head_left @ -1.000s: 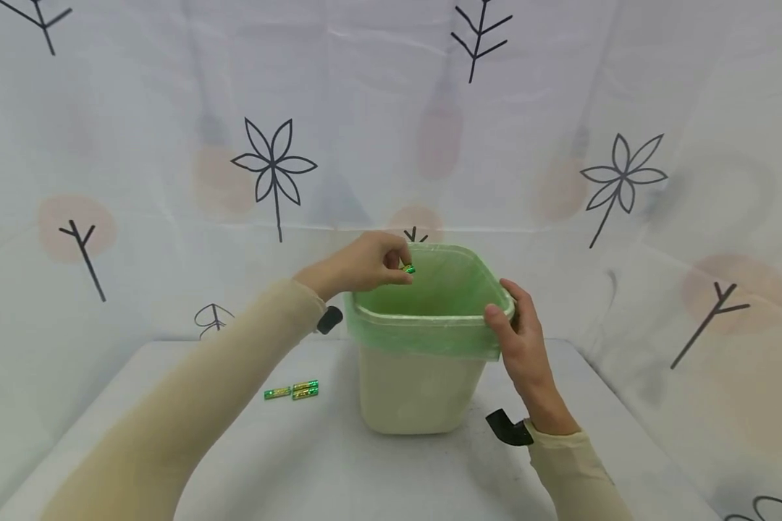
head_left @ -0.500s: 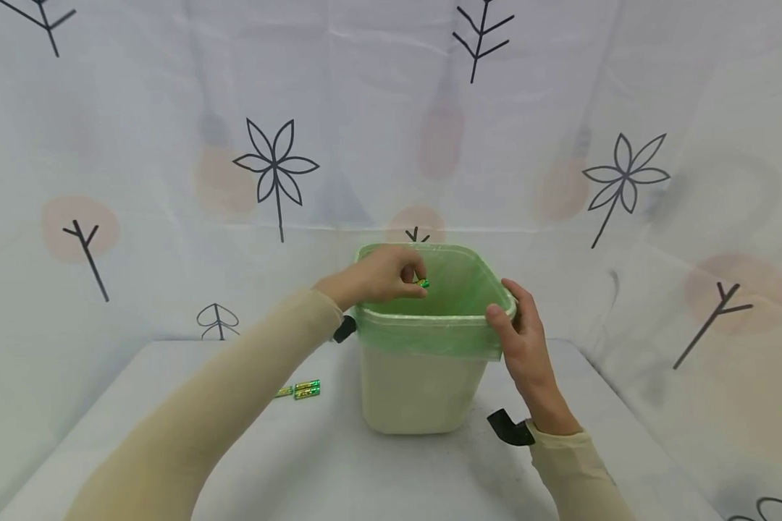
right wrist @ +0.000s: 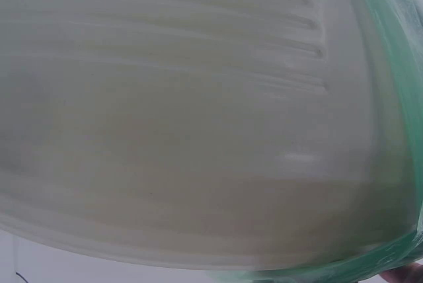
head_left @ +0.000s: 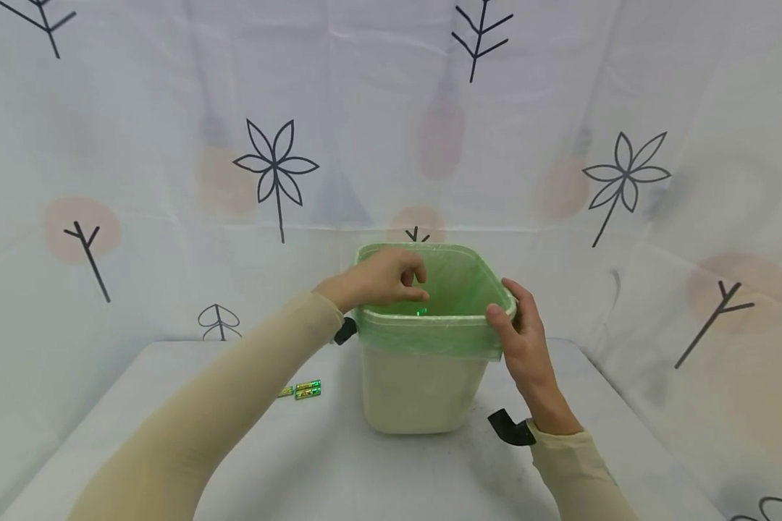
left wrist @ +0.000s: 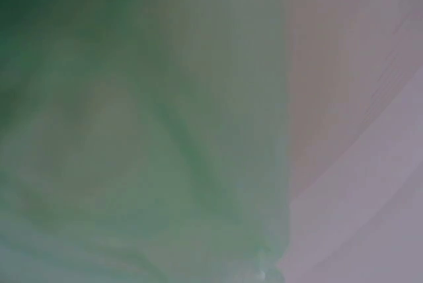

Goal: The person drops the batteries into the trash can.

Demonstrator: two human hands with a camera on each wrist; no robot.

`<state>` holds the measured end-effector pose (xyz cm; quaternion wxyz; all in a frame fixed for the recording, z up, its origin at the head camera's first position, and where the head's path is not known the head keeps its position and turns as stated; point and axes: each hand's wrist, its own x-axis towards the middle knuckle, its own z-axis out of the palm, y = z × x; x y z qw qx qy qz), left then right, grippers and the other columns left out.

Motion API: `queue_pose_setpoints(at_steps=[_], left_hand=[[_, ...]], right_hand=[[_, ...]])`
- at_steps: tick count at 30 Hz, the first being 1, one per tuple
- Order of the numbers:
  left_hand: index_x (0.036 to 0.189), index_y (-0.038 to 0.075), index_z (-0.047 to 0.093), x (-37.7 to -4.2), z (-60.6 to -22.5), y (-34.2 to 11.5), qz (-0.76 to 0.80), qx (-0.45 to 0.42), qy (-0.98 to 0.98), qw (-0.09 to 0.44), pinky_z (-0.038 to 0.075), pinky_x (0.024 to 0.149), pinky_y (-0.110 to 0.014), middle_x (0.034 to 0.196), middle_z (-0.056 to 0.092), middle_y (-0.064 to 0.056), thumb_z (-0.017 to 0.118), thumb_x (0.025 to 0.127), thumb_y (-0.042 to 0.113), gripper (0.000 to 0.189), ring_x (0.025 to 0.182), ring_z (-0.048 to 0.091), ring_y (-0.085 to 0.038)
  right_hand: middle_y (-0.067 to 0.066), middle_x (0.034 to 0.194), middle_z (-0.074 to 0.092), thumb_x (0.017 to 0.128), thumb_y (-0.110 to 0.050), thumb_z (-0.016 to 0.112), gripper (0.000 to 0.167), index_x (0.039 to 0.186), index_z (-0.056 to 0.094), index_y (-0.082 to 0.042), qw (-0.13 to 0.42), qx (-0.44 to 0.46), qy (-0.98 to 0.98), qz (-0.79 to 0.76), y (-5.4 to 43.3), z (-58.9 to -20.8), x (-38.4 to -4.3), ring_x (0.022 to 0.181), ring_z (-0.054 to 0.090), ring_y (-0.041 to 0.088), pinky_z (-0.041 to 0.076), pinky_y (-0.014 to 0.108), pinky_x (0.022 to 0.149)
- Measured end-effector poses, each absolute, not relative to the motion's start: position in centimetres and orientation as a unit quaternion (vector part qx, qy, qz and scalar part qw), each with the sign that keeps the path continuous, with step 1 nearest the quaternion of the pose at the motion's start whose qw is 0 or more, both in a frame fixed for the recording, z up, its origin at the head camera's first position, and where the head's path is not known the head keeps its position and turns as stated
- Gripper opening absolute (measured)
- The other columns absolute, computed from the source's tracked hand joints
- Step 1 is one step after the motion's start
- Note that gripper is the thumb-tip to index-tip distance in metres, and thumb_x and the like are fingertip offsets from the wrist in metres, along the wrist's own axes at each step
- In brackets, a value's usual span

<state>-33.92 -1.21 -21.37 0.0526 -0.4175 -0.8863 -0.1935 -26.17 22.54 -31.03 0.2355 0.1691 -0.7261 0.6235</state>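
Note:
A pale trash bin (head_left: 423, 394) stands upright on the table, its rim covered by a green plastic liner (head_left: 423, 339). Over the bin's mouth is my left hand (head_left: 383, 276), thumb and index finger apart with nothing between them. Below those fingertips, inside the bin, a small green battery (head_left: 421, 312) shows just above the front rim. My right hand (head_left: 524, 346) grips the bin's right rim, thumb outside in front. The right wrist view is filled by the ribbed bin wall (right wrist: 165, 131); the left wrist view shows blurred green liner (left wrist: 152, 144).
Left of the bin, several green and gold batteries (head_left: 308, 389) lie on the white table (head_left: 339, 470). One battery (head_left: 287, 391) is partly hidden behind my left sleeve. A patterned cloth (head_left: 365, 108) hangs behind the table.
My left hand moved right and a little down over the bin with a battery pinched, then let it go; the battery is now lower inside. The right hand stayed on the rim.

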Motion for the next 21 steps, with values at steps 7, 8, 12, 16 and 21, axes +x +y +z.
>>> queue_pose_setpoints(at_steps=[7, 8, 12, 16, 21], left_hand=[[0.104, 0.007, 0.065, -33.8, -21.2, -1.2, -0.187, -0.413, -0.890, 0.053, 0.046, 0.075, -0.028, 0.086, 0.060, -0.001, 0.070, 0.088, 0.029, 0.027, 0.078, 0.054, -0.015], [0.104, 0.008, 0.065, -33.8, -21.2, -1.2, -0.186, -0.412, -0.890, 0.056, 0.046, 0.075, -0.028, 0.086, 0.060, 0.000, 0.070, 0.088, 0.029, 0.026, 0.079, 0.054, -0.014], [0.101, 0.011, 0.065, -33.7, -21.0, -1.3, -0.196, -0.415, -0.885, 0.072, 0.045, 0.073, -0.028, 0.084, 0.058, 0.000, 0.068, 0.090, 0.029, 0.021, 0.076, 0.052, -0.014], [0.097, 0.012, 0.063, -33.5, -20.7, -2.2, -0.223, -0.426, -0.871, 0.101, 0.044, 0.070, -0.029, 0.080, 0.057, -0.001, 0.067, 0.091, 0.027, 0.017, 0.071, 0.050, -0.014], [0.095, 0.011, 0.062, -33.2, -20.4, -4.2, -0.262, -0.430, -0.852, 0.144, 0.044, 0.068, -0.029, 0.077, 0.056, -0.001, 0.068, 0.090, 0.025, 0.016, 0.068, 0.050, -0.014]], right_hand=[[0.016, 0.128, 0.044, 0.098, -0.019, 0.050, 0.050, 0.145, 0.032, -0.020, 0.236, 0.169, -0.723, 0.627, 22.6, -31.0, -26.2, 0.106, 0.049, 0.022, 0.043, 0.023, 0.084], [0.015, 0.128, 0.044, 0.098, -0.019, 0.051, 0.050, 0.145, 0.033, -0.020, 0.237, 0.168, -0.722, 0.628, 22.5, -30.9, -26.3, 0.106, 0.049, 0.021, 0.043, 0.023, 0.084], [0.015, 0.128, 0.045, 0.098, -0.019, 0.051, 0.050, 0.145, 0.033, -0.020, 0.239, 0.166, -0.721, 0.629, 22.5, -30.9, -26.2, 0.105, 0.049, 0.022, 0.043, 0.022, 0.083], [0.015, 0.127, 0.045, 0.098, -0.019, 0.051, 0.050, 0.144, 0.033, -0.019, 0.236, 0.166, -0.719, 0.632, 22.4, -30.9, -26.1, 0.106, 0.049, 0.026, 0.043, 0.022, 0.082], [0.015, 0.127, 0.045, 0.098, -0.019, 0.051, 0.050, 0.144, 0.033, -0.018, 0.236, 0.168, -0.719, 0.632, 22.3, -30.8, -26.1, 0.107, 0.049, 0.027, 0.043, 0.022, 0.083]])
